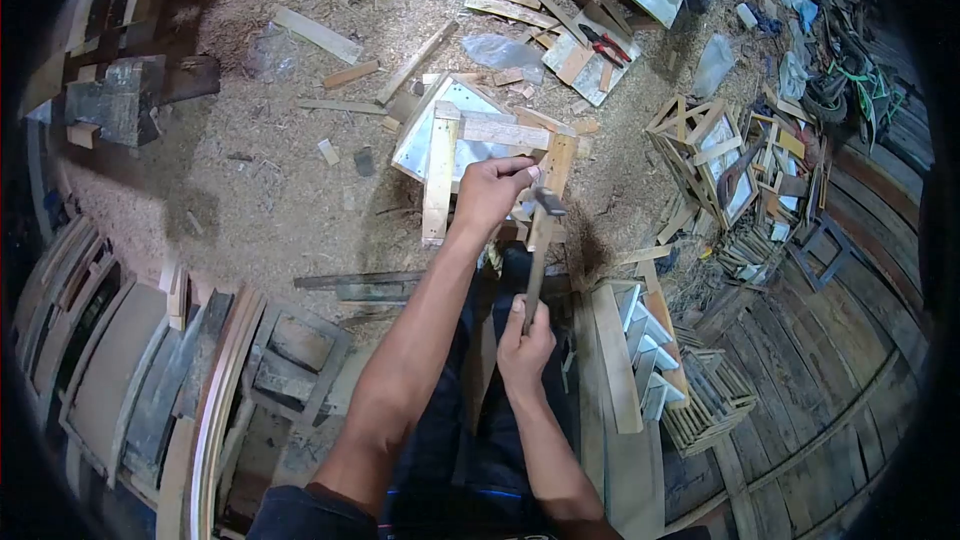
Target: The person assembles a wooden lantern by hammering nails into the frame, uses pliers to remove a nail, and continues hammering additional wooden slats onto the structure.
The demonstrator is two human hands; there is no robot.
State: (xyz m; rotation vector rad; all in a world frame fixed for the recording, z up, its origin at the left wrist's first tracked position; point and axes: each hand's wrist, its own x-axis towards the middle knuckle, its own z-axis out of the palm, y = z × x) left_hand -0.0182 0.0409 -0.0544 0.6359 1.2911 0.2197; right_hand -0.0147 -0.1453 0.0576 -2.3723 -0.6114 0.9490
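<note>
My right hand (525,342) is wrapped round the wooden handle of a hammer (537,265). The hammer's metal head points away from me, close to the fingertips of my left hand (490,190). Those fingers are pinched together over the right side of a small wooden frame (439,178); whatever is between them is too small to make out. Pale boards make up the frame, and dark nail-like dots show on its corners. Beneath the frame lies a whitish panel (412,152), partly covered by it and by my left hand.
Wood strips (318,36) and shavings litter the ground. Red-handled pliers (605,44) rest on a board at the back. Wooden frames and scraps (705,155) are heaped at right, white-edged pieces (650,350) nearer me. Boards and frames (215,380) stand at left.
</note>
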